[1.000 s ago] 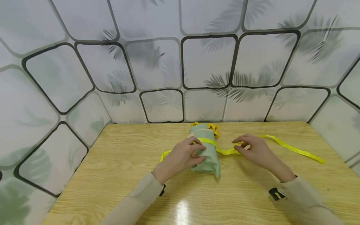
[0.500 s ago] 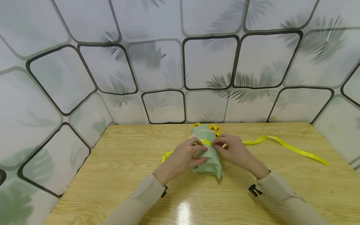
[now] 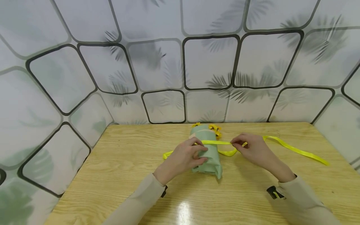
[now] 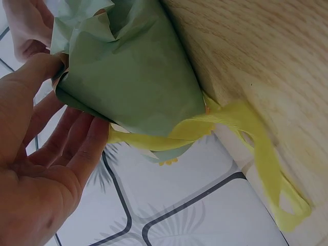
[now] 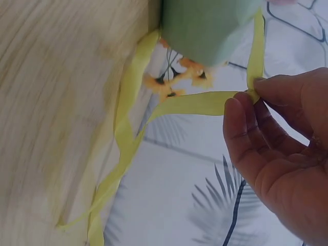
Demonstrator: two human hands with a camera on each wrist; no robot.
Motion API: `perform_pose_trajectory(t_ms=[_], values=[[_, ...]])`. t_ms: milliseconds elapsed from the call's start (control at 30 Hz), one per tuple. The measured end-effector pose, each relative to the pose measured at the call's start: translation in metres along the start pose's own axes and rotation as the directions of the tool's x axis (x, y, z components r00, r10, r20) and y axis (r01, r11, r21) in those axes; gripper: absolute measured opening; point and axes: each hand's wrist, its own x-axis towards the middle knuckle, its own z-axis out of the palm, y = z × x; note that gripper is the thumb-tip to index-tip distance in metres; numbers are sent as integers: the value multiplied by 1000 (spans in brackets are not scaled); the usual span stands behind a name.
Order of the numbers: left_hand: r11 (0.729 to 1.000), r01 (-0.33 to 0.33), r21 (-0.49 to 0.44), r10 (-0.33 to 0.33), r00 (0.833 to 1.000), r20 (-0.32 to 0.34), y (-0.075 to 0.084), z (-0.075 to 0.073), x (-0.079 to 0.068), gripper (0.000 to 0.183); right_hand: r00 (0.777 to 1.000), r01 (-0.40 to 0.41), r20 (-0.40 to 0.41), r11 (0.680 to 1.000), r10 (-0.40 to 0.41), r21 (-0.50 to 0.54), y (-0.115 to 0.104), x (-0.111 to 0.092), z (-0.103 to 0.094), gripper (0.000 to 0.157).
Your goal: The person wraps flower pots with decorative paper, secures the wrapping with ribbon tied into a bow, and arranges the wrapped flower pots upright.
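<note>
A small bouquet (image 3: 208, 156) wrapped in pale green paper lies on the table, its yellow flowers (image 3: 214, 127) pointing to the back. A yellow ribbon (image 3: 216, 142) crosses over the wrapping. My left hand (image 3: 182, 157) rests on the bouquet, fingertips pressing the ribbon against the paper; its thumb touches the paper's edge in the left wrist view. To the right of the bouquet, my right hand (image 3: 251, 150) pinches the ribbon between thumb and fingertips, and the stretch between the hands is taut. In the right wrist view, a ribbon strip (image 5: 205, 104) runs on from the pinch.
On the wooden table (image 3: 126, 175), a long ribbon tail (image 3: 298, 150) trails to the right. Another ribbon part (image 3: 167, 154) shows left of the bouquet, partly behind my left hand. A patterned wall covering (image 3: 208, 62) stands behind and beside the table.
My right hand first moved left to the bouquet, took the ribbon there, then drew it back to the right, pulling it straight. The left hand stays on the bouquet.
</note>
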Motion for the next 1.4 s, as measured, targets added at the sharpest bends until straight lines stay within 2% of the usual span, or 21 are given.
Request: perform_pose_trajectory(t_ms=[300,633,800,1067,1233,1400], values=[[1000,11,-5,-11,1000,8,-1,1,-1,27,999,2,-48,998,-5,-61,13,-18,-20,16],[1000,8,-12,-8,1000,10,-1,2,-1,27,997,-59,-60,993,53,-106,36,-37,-36,13],[1000,6,-9,-6,1000,7,-2,2,-1,27,992,-116,-57,983,109,-140,48,-44,-45,10],[1000,15,-11,-15,1000,7,-1,2,-1,27,972,-237,-28,958,235,-161,60,-49,-63,8],[1000,13,-15,-13,1000,2,-1,1,-1,27,969,-245,2,953,249,-177,63,-47,-60,13],[1000,9,-28,-9,1000,0,-1,1,-1,26,979,-187,56,972,196,-142,43,-34,-42,18]])
